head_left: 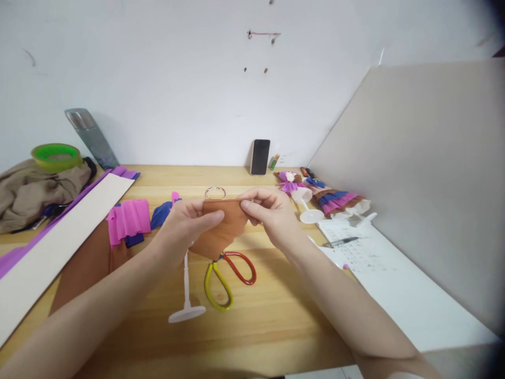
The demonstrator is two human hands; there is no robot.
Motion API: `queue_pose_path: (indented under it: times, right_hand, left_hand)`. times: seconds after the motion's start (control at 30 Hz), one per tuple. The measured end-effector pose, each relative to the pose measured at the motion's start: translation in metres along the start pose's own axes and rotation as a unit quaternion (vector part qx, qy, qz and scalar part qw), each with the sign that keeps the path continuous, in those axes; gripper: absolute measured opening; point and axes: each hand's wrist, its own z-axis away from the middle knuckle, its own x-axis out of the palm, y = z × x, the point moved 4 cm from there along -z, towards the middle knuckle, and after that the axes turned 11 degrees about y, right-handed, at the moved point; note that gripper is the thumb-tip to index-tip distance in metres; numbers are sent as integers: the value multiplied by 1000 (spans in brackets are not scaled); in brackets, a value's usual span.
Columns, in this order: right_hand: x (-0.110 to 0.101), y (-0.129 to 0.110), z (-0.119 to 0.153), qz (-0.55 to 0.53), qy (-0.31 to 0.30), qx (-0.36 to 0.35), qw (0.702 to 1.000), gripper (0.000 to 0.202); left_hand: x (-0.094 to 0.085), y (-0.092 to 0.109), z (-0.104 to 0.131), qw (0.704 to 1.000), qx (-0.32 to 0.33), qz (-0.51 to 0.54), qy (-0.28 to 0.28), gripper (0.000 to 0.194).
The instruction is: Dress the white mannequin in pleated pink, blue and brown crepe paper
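Observation:
Between my two hands a piece of brown crepe paper (pixel 221 231) is stretched, its upper edge looking folded over. My left hand (pixel 189 221) pinches its left side with thumb on top. Thumb and fingers of my right hand (pixel 268 210) grip the upper right corner. Below the paper lie scissors (pixel 219 300) with one yellow and one red handle; their blades are hidden. A white plastic stand (pixel 187 284) with a round base is partly covered by the paper and my left hand. Just behind the paper, a thin ring (pixel 215 192) shows.
Pink crepe paper (pixel 129 218), blue pieces (pixel 161 213) and a long white strip (pixel 67 247) lie left, near green tape (pixel 57 157) and a bottle (pixel 91 137). A phone (pixel 260 157) leans on the wall. Right are paper dresses (pixel 337 202), a pen (pixel 341 242) and written sheets (pixel 379 263).

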Motion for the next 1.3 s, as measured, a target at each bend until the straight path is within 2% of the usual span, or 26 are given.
queue_pose_path:
  times: [0.13,0.3,0.5,0.73,0.9,1.03,1.2,1.3]
  right_hand:
    - [8,2,-1,14,-32,-10,999,13]
    - [6,11,0,7,-7,-29,1000,14]
    - [3,34,2,-25,-21,48,998,19]
    - [4,40,0,-65,-9,74,995,17]
    - [0,44,-2,-83,-5,65,994,14]
    - [1,48,-2,-72,-26,60,995,13]
    - [4,50,0,-64,-39,64,995,11]
    - [5,50,1,-58,-42,62,995,11]
  left_hand:
    - [1,-12,-4,998,-23,57,16,26]
    - [1,-20,-6,994,-43,102,23,23]
    - [3,-31,-7,985,-102,129,42,23]
    - [-5,-32,-11,985,-72,128,92,20]
    - [-9,-34,-13,987,-71,113,93,13]
    - [-10,-34,-14,990,-59,100,80,12]
    - [-12,-31,-14,985,-71,91,130,14]
    - [-12,-31,-13,983,-73,100,134,14]
